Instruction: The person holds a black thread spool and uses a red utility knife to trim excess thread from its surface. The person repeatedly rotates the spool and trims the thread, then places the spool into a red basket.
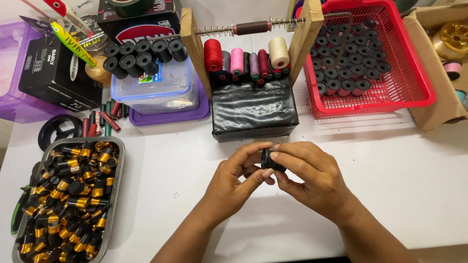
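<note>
— What have the hands got there?

— A small black cylindrical part (271, 159), held over the white table (390, 170) just in front of the black wrapped block (254, 109). The left hand (234, 182) has its thumb and fingers closed on the near side of it; the right hand (312, 175) curls over it from the other side, fingertips pinching it. Both grips are closed tight on the piece.

— And the boxes round about?

— Far left, a black rectangular carton (56, 73) with white lettering, lying tilted on a purple tray (14, 97), a yellow-green fishing lure (73, 44) across its top. Beside it, a clear plastic tub (153, 85) with a small blue label, black cylinders stacked on its lid, all on a purple lid (170, 116). Right, a red mesh basket (414, 92) of black rings, then a brown cardboard box (438, 112). Near left, a metal tray (117, 185) heaped with black-and-gold pieces. Thread spools (243, 61) sit between two wooden uprights.
</note>
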